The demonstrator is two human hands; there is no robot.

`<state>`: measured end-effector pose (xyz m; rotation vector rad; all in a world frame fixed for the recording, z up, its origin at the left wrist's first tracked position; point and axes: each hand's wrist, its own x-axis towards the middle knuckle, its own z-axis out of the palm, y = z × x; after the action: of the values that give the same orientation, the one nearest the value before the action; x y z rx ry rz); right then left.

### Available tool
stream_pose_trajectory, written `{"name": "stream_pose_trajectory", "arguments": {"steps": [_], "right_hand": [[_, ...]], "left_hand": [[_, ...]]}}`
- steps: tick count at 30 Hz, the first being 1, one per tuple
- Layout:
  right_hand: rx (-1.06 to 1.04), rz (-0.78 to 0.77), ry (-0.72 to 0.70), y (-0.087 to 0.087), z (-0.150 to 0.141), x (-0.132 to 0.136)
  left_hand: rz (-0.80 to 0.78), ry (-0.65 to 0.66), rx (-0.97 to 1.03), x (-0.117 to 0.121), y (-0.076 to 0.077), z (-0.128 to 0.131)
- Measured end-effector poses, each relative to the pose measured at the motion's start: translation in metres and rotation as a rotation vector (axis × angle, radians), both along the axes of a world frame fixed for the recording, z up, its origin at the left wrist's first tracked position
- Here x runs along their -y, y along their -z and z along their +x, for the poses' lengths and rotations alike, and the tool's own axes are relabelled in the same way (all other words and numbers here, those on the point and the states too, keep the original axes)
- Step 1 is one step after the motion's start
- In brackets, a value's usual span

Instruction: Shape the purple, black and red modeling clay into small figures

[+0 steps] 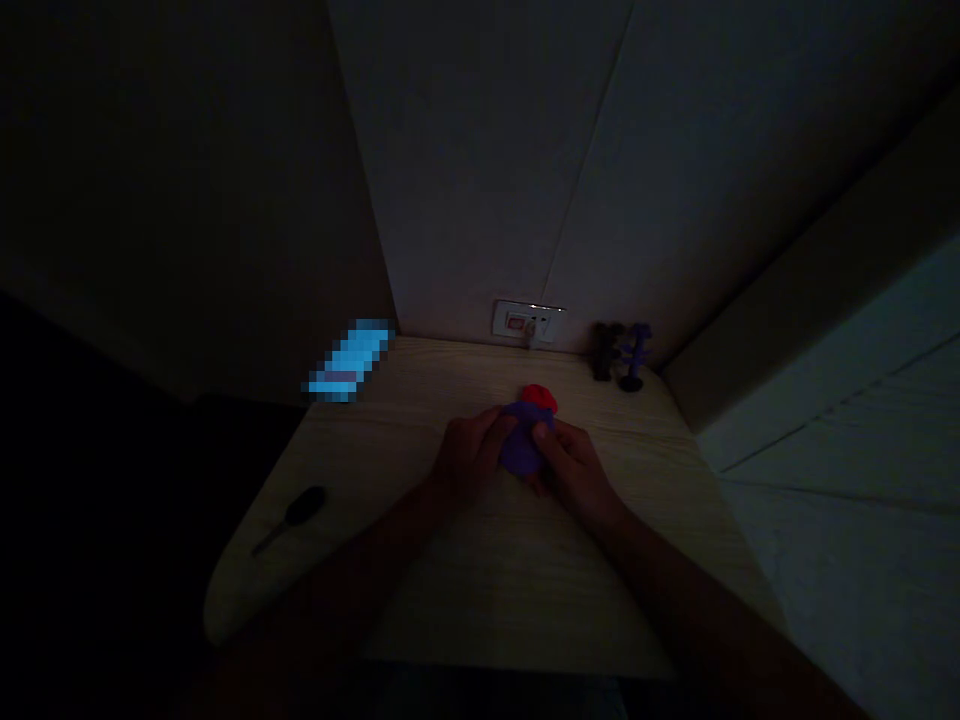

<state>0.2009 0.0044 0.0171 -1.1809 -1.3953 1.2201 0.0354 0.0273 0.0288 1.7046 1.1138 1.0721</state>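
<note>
Both hands are closed on a soft-looking purple piece (523, 446), roughly round and flattened, whose exact kind the dim light hides. My left hand (470, 452) grips its left side, thumb on top. On the right edge, my right hand (577, 468) pinches it with the thumb pressed on its face. A bright red lump (539, 398) shows just behind the purple piece; whether the two touch I cannot tell. Fingertips show beneath the purple piece, and its underside is hidden.
The hands are over a pale wooden table (420, 390) against a wall. A wall socket (529, 321) with a red switch is behind. Two small dark stands, one black (604, 352) and one purple (636, 357), are back right. A dark-headed handled tool (304, 506) lies left; a blurred bright screen (351, 360) stands back left.
</note>
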Motion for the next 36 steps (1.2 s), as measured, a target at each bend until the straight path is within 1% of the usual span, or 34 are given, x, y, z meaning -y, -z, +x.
{"name": "stream_pose_trajectory", "arguments": {"steps": [2,7,11,15,17,21,25,29,32,36], "right_hand": [[0.01,-0.011,-0.028,-0.004,0.0,0.002],[0.067,0.017,-0.065,-0.011,0.005,0.004],[0.091,0.023,-0.105,-0.01,0.007,0.006],[0.094,0.054,-0.068,-0.007,0.008,0.005],[0.11,0.076,-0.036,-0.008,0.009,0.005],[0.157,0.132,0.013,-0.012,0.009,0.004],[0.172,0.14,0.012,-0.013,0.008,0.004],[0.145,0.132,-0.021,-0.009,0.009,0.003],[0.124,0.143,-0.02,-0.008,0.008,0.002],[0.14,0.167,0.01,-0.012,0.006,0.003]], "left_hand": [[-0.008,0.0,0.021,-0.001,0.003,-0.001],[-0.063,0.018,0.075,-0.004,0.011,-0.001],[-0.039,0.016,0.069,-0.004,0.007,0.0],[0.0,0.048,0.033,-0.002,0.0,0.0],[0.012,0.07,0.021,0.0,-0.002,0.0],[-0.003,0.079,0.038,0.0,0.003,0.001],[-0.024,0.089,0.063,-0.003,0.008,0.001],[-0.004,0.143,0.045,-0.003,0.004,0.001],[0.0,0.172,0.047,-0.001,0.002,0.001],[-0.052,0.161,0.094,-0.001,0.006,0.003]]}}
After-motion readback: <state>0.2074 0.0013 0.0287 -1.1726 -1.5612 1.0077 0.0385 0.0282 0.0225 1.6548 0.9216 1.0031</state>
